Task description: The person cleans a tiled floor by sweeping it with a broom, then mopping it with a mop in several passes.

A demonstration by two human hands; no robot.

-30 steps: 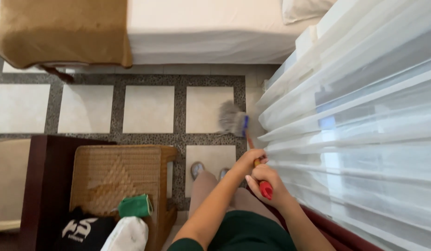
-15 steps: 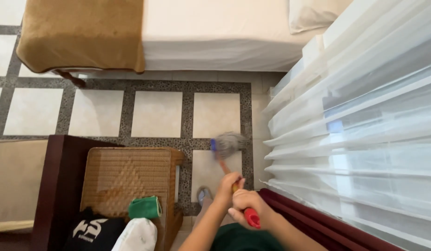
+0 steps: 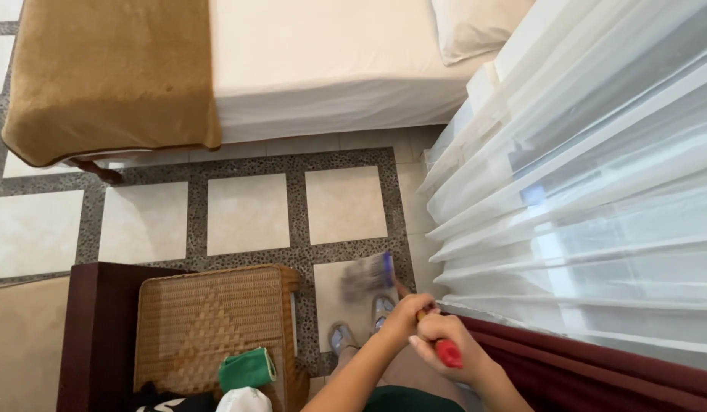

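A bed (image 3: 330,69) with a white sheet occupies the upper part of the view; a brown blanket (image 3: 109,76) is draped over its foot end and a white pillow (image 3: 475,27) lies at its head. Sheer white curtains (image 3: 590,183) hang along the right side above a dark red sill (image 3: 597,366). The floor (image 3: 246,214) consists of cream tiles set in speckled grey borders. A woven wicker stool (image 3: 208,328) stands beside a dark wooden table (image 3: 94,328). A green cloth (image 3: 246,368) rests on the stool's near edge.
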